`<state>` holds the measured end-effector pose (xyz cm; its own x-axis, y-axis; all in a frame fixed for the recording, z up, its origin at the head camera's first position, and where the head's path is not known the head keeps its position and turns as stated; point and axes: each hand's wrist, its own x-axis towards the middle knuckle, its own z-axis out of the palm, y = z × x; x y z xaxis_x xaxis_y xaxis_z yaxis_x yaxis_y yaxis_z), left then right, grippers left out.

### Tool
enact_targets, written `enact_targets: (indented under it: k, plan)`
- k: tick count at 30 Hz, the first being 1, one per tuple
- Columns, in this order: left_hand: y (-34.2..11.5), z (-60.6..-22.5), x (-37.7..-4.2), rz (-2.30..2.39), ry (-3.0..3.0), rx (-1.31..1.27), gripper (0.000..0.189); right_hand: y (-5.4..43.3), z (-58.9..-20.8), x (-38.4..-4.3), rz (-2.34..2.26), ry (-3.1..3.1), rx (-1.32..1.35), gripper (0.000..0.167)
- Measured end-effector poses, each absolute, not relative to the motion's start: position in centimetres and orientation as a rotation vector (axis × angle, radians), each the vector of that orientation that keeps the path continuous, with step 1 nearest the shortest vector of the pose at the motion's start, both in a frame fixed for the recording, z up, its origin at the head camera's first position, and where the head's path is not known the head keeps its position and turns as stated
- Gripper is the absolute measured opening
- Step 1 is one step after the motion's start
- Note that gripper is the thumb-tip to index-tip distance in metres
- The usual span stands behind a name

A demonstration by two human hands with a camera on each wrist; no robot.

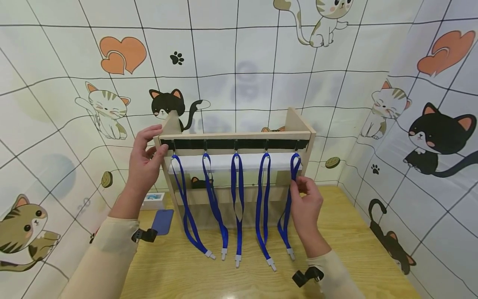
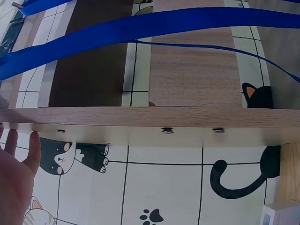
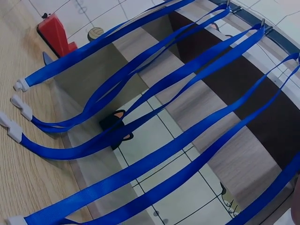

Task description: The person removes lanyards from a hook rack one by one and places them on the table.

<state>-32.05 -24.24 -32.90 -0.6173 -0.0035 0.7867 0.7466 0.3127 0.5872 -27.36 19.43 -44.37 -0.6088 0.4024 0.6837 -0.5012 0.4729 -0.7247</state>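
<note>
A wooden rack (image 1: 239, 135) stands on the table, with a black strip (image 1: 220, 144) and hooks along its front. Several blue lanyards (image 1: 237, 178) with white clips hang from the hooks in a row. At the rack's upper left corner is my left hand (image 1: 146, 160); its fingertips touch the side panel, thumb toward the front. In the left wrist view its fingers (image 2: 33, 152) reach the panel's edge from outside. My right hand (image 1: 308, 201) pinches the rightmost lanyard (image 1: 295, 168) between thumb and fingers, below its hook. In the right wrist view that hand barely shows at the right edge.
To the left of the rack, a blue card-like piece (image 1: 162, 221) lies on the wooden table (image 1: 231, 282), with a small white box (image 1: 153, 201) behind it. A red object (image 3: 56, 35) shows in the right wrist view. Cat-patterned walls enclose the table at the back and sides.
</note>
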Motion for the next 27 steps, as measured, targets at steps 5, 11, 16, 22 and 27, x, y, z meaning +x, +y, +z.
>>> enact_targets:
  k: [5, 11, 16, 22, 27]
  plan:
    - [-24.1, -33.0, -32.1, -1.382, -1.867, -0.664, 0.044, 20.1, -43.6, -27.0, 1.275, -1.829, 0.127, 0.007]
    - [-24.1, -33.0, -32.2, -1.391, -1.862, -0.673, 0.042, 21.3, -41.3, -25.9, 1.255, -1.830, 0.195, 0.008]
    - [-24.3, -33.2, -32.2, -1.401, -1.850, -0.669, 0.042, 22.5, -38.8, -25.0, 1.169, -1.865, 0.249, 0.013]
    - [-24.3, -33.1, -32.1, -1.408, -1.837, -0.676, 0.041, 25.2, -36.8, -25.2, 1.066, -1.911, 0.287, 0.015]
    - [-24.1, -33.1, -32.2, -1.426, -1.826, -0.705, 0.041, 27.3, -34.9, -25.0, 0.981, -1.935, 0.280, 0.014]
